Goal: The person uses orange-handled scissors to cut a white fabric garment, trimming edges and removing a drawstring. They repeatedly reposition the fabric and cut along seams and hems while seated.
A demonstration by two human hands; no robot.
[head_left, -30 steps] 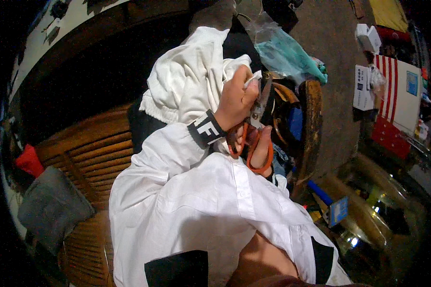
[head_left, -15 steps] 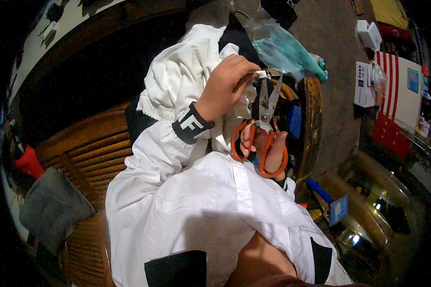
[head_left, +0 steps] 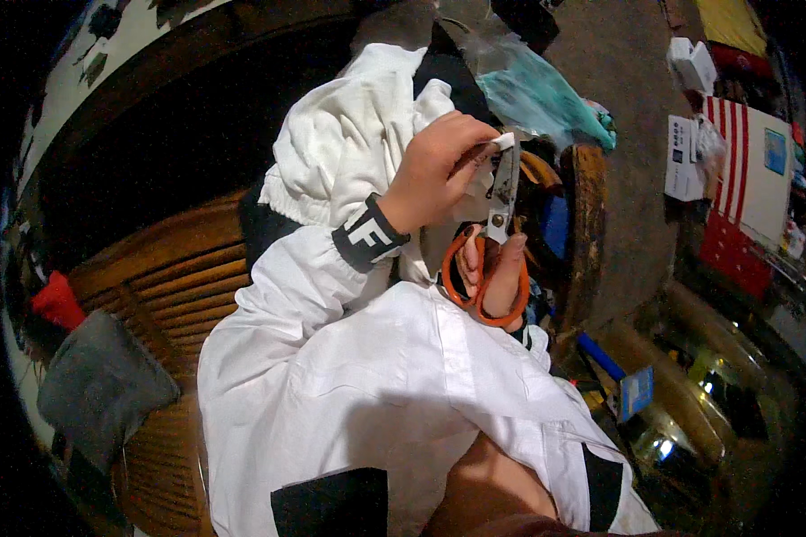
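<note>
My right hand point(head_left: 507, 276) has its fingers through the orange handle loops of a pair of scissors point(head_left: 508, 183). The blades point away from me and lie almost together. Beside their tips, my left hand point(head_left: 434, 170) pinches a small white piece point(head_left: 505, 140), which looks like cloth or a label; its exact kind is unclear. Some of it touches or overlaps the blade ends. A crumpled white garment point(head_left: 336, 134) with gathered edging lies across my lap, behind and left of my left hand. Dark cloth point(head_left: 443, 67) shows at its far side.
I sit on a slatted wooden bench point(head_left: 184, 255) with a grey cushion point(head_left: 103, 380) at left. A wooden post or armrest point(head_left: 588, 215) stands close to my right hand. Beyond it lie a teal plastic bag point(head_left: 546, 94), a white box point(head_left: 683, 159) and a blue-handled item point(head_left: 600, 355).
The scissor blades have gone from spread apart to nearly together at the white piece. My left hand has shifted slightly right and nearer.
</note>
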